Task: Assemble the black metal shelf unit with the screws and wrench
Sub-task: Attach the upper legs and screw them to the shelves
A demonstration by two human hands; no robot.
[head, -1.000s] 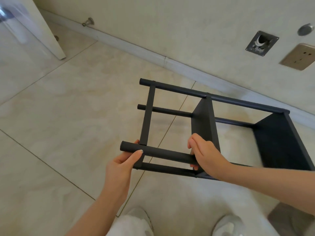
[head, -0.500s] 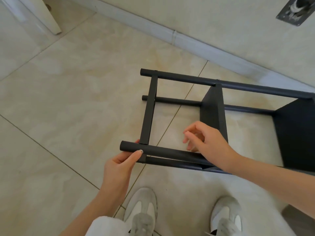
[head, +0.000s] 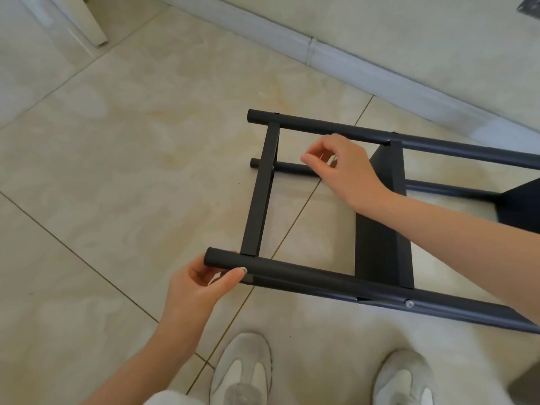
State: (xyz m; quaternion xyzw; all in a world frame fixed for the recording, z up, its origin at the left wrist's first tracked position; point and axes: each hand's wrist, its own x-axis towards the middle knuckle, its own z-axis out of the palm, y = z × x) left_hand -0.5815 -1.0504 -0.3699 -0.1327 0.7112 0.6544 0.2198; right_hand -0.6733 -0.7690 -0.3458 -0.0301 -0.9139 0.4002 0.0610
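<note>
The black metal shelf unit (head: 382,249) lies on its side on the tiled floor, its round posts pointing left. My left hand (head: 201,285) grips the free end of the near top post, thumb under and fingers over. My right hand (head: 342,168) hovers in the open bay between the far posts, fingers loosely curled and holding nothing. A flat crossbar (head: 260,197) joins the near and far posts at the left end. A silver screw head (head: 410,304) shows on the near post. No wrench or loose screws are in sight.
A wall with a pale skirting board (head: 336,54) runs behind the shelf. A white door edge (head: 79,21) stands at the upper left. My two grey shoes (head: 242,372) are on the floor just below the frame.
My right hand let go of the near post by the middle shelf panel and moved up and away into the bay near the far post. My left hand kept its grip.
</note>
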